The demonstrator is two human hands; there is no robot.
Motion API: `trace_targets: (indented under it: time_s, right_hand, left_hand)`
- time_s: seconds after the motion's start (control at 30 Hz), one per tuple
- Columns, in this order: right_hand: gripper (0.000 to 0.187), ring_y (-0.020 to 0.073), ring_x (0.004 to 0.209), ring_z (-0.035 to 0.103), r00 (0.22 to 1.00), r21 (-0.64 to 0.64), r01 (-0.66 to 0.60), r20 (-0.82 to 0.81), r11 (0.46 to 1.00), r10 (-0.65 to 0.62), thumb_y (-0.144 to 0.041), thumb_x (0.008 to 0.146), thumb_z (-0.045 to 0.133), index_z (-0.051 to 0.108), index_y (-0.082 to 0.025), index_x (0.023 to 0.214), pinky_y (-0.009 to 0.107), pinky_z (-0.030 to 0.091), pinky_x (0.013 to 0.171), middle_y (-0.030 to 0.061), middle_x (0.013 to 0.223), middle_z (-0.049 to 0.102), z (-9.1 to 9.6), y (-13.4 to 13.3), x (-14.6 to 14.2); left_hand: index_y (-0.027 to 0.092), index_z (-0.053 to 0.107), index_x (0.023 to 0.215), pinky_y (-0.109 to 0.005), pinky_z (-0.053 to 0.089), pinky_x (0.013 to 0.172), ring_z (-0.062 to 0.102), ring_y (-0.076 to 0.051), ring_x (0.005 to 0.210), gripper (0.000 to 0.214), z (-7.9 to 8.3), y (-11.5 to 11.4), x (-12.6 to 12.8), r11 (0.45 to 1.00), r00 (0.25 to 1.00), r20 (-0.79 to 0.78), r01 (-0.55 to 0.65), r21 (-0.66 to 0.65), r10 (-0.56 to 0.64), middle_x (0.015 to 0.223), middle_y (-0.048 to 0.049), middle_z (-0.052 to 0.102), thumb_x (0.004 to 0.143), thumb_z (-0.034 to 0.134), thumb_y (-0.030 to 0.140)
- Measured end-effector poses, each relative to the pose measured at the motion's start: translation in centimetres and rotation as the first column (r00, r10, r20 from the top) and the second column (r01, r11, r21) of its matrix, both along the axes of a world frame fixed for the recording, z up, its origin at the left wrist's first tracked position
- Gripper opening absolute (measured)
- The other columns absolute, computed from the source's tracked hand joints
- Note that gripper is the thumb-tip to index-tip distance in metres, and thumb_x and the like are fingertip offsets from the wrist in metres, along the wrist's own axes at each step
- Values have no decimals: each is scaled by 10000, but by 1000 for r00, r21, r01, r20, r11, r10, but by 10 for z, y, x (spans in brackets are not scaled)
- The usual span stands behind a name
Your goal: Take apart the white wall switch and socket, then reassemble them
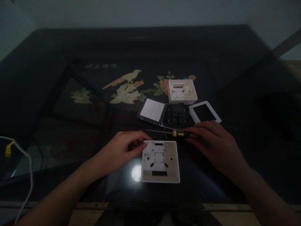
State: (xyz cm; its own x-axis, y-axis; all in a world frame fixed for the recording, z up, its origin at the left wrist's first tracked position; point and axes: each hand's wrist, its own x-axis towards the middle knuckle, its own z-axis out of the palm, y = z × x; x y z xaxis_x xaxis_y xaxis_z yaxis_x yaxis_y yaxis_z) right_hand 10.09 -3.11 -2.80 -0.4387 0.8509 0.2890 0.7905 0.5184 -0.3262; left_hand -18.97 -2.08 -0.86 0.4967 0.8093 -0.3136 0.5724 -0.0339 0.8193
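Observation:
A white square wall box lies open side up on the dark glass table, close to me. My left hand rests at its upper left corner, fingers curled, fingertips touching the rim. My right hand lies over the handle of a screwdriver just behind the box, fingers closing on the handle. The thin metal shaft points left.
Behind the screwdriver lie a dark switch module with a white rocker, a black mechanism, a white frame and a second white wall box. A white cable with a yellow plug hangs at the left edge.

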Motion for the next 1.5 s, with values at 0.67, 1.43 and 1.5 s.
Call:
trace_targets:
  time_s: [0.67, 1.43, 1.5]
  right_hand:
    - [241, 260, 928, 645, 984, 31, 171, 37, 985, -173, -385, 960, 546, 710, -265, 1091, 443, 590, 760, 77, 1049, 640, -24, -32, 70]
    - [199, 247, 982, 675, 992, 156, 55, -125, 986, -35, -240, 954, 543, 694, -222, 1083, 428, 595, 834, 96, 1084, 688, 39, 0, 1]
    - [187, 234, 952, 688, 985, 99, 64, -168, 993, -47, -222, 944, 549, 708, -205, 1041, 408, 603, 816, 96, 1051, 696, 32, 3, -1]
  left_hand:
    - [214, 675, 1074, -300, 518, 725, 681, -187, 797, 247, -8, 15, -16, 906, 975, -83, -160, 392, 208, 891, -23, 730, 930, 493, 297]
    - [177, 384, 1471, -548, 268, 1180, 331, -362, 1450, 998, -27, 93, 1, 875, 973, -148, 226, 429, -179, 1550, -202, 367, 639, 852, 468]
    - [164, 432, 1430, -542, 320, 1149, 419, -355, 1381, 921, -27, 95, 4, 877, 973, -154, 223, 427, -172, 1471, -196, 448, 648, 839, 429]
